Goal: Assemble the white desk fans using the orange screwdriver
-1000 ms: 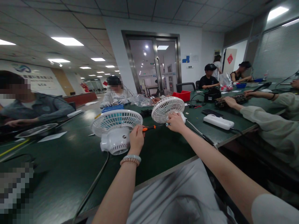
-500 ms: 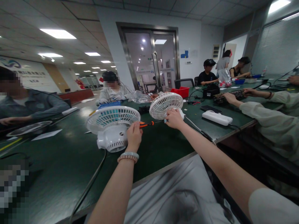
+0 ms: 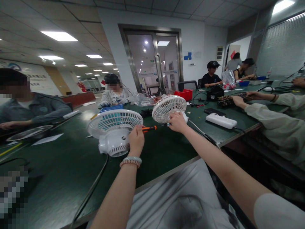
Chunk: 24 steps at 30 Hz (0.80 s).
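My left hand [image 3: 136, 139] is closed round the orange handle of a screwdriver [image 3: 149, 128], right beside the motor housing of a white desk fan [image 3: 114, 127] lying grille-up on the green table [image 3: 71, 165]. A beaded bracelet [image 3: 131, 160] circles that wrist. My right hand [image 3: 176, 122] grips the back of a second white fan [image 3: 169, 108], which is tilted with its grille facing away. The screwdriver's shaft runs across to my right hand.
A black cable [image 3: 90, 194] trails from the near fan to the table's front edge. A white power strip [image 3: 221, 120], a black phone [image 3: 215, 111] and a red bin [image 3: 183, 94] lie beyond. Seated people work at left, far side and right; a neighbour's sleeved arm [image 3: 267, 114] rests on the table.
Both hands and the two fans have kept their hold and places; the view shifted slightly, and a person at the far right walked further along.
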Motion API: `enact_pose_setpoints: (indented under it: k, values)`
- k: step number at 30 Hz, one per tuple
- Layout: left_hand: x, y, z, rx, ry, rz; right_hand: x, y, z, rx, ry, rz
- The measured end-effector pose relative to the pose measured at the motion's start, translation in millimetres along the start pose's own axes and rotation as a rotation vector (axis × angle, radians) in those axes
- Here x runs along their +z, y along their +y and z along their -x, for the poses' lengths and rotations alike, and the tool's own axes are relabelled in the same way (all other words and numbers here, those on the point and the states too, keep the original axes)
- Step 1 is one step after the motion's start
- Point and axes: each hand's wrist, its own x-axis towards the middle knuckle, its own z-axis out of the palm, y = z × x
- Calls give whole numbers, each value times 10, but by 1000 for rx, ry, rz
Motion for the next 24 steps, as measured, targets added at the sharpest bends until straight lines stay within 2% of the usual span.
enact_pose_setpoints:
  k: [9,15,19,24]
  values:
    - [-5,28,12,-41,-3,-70,38,5,-4,1,32,-5]
    - [-9,77,39,0,-16,-10,36,3,-4,-3,17,3]
    - [-1,89,39,-20,9,3,29,2,-1,-5,20,-5]
    - [-14,62,31,-57,-15,-30,29,-9,4,0,29,-7]
